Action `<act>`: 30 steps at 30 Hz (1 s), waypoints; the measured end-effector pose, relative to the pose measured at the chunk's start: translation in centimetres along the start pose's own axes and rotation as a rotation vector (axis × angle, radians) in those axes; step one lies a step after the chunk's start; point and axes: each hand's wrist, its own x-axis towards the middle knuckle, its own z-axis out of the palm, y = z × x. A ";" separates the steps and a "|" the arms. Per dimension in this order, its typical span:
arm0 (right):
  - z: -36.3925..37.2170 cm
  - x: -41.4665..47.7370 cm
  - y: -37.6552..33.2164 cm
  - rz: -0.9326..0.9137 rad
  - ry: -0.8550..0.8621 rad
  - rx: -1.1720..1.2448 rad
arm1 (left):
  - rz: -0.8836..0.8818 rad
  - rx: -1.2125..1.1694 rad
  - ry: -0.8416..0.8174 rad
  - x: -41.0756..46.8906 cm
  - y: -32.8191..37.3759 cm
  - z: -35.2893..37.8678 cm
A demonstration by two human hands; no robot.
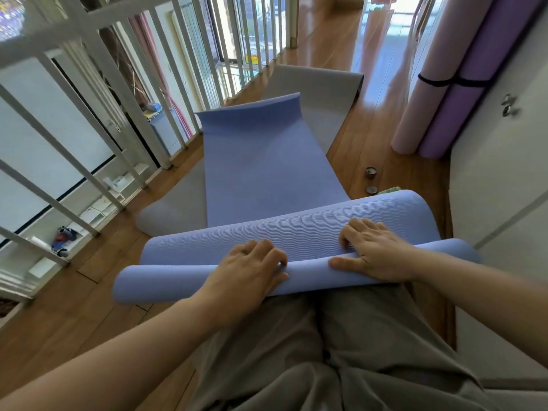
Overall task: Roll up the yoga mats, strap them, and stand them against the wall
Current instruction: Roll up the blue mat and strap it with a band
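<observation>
Mats, counted: four. One blue mat [267,173], one grey mat [320,93], and two rolled mats, a pink roll [415,114] and a purple roll [453,114].
Blue mat: foam, ribbed with fine wavy lines on the side I am rolling, smooth on the other. Its near end is a loose tube across my knees; the rest runs flat away from me, and its far edge curls up.
Grey mat: smooth and flat, lying directly under the blue mat and showing past it on the left side and at the far end.
Rolled mats: right of the blue mat and well apart from it, both standing as tall cylinders side by side and touching, leaning on the pale wall [504,173].
Strap: one black strap [444,83], a thin band around both rolls together.
Hands, counted: two, both on the blue mat's rolled end.
Left hand [252,268]: palm down, fingers curled over the tube into the crease behind it, gripping.
Right hand [376,253]: fingers bent with tips dug into the ribbed layer, thumb stretched along the seam, gripping too.
Tins: two small round tins [370,172], on the floor just right of the blue mat.
Floor: glossy wooden planks [355,143] around the blue mat.
Railing: white railing [142,93] of many straight bars, left of the blue mat.
Trousers: grey-brown trousers [326,351], soft creased cloth, nearest me, touching the tube.
</observation>
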 end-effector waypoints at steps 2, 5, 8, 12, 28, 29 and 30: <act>-0.4 0.7 0.0 0.024 -0.047 0.030 | -0.010 0.066 0.034 0.1 1.1 0.0; -0.6 1.8 0.4 0.056 -0.063 0.084 | -0.105 0.180 -0.064 -0.4 2.4 0.3; -0.8 2.8 0.3 0.049 0.026 0.182 | -0.166 0.161 -0.150 0.0 2.0 0.1; -0.5 1.8 -0.3 -0.202 0.416 0.194 | -0.204 0.037 -0.247 1.4 1.0 -0.7; -2.7 1.7 -1.9 0.026 0.023 -0.084 | -0.237 0.160 -0.243 2.5 2.0 -0.2; -3.4 2.1 -2.0 0.021 -0.030 -0.066 | -0.249 0.151 -0.240 3.0 1.7 -0.9; -4.2 2.6 -2.2 0.014 -0.080 -0.046 | -0.256 0.152 -0.238 3.5 1.1 -1.6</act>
